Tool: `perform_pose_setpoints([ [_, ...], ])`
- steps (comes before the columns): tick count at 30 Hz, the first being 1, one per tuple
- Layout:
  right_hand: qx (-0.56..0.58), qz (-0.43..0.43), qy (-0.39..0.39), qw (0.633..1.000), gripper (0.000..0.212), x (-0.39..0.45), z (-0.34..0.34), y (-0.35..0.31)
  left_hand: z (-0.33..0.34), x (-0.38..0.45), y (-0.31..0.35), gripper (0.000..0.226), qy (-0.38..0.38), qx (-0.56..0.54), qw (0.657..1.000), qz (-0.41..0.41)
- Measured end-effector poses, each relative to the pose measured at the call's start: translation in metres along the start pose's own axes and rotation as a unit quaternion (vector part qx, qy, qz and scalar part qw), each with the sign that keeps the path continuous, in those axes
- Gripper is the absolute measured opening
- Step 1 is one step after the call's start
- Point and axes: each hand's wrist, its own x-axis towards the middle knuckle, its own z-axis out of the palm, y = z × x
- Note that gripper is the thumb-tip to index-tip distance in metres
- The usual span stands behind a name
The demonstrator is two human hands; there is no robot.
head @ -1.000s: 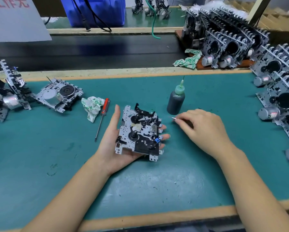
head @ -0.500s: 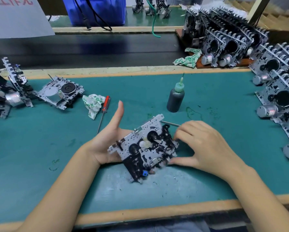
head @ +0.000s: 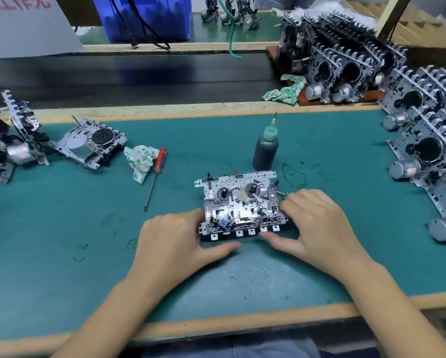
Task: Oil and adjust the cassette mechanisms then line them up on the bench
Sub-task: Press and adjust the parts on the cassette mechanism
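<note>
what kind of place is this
Probably a small electronics assembly or repair workshop: rows of cassette mechanisms lined up on a green bench mat, with an oil bottle and a screwdriver.

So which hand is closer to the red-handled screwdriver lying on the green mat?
Left. The left hand is nearer the red-handled screwdriver, which lies beyond and to its left. The right hand is on the far side of the metal cassette mechanism.
</note>
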Motion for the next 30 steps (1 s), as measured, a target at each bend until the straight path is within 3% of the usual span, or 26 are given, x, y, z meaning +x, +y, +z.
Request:
perform_pose_setpoints([
  [3, -0.033, -0.005, 0.012, 0.999, 0.053, -0.002, 0.003, -0.002, 0.004, 0.004, 0.002, 0.064, 0.076, 0.014, 0.997, 0.023],
  [11, 0.005, -0.028, 0.002, 1.0, 0.054, -0.002, 0.005, 0.0, 0.015, 0.003, 0.005, 0.065, 0.139, 0.01, 0.99, 0.002],
  [18, -0.025, 0.006, 0.049, 0.998, 0.05, -0.001, 0.01, -0.004, 0.015, 0.004, -0.002, 0.062, 0.125, -0.017, 0.99, 0.063],
  [25, 0.014, -0.018, 0.025, 0.999, 0.059, -0.002, 0.007, 0.0, 0.016, 0.007, 0.001, 0.063, 0.132, 0.004, 0.991, 0.037],
  [30, -0.02, 0.004, 0.051, 0.999, 0.053, -0.001, 0.01, -0.002, 0.014, 0.009, -0.007, 0.067, 0.105, -0.024, 0.991, 0.083],
])
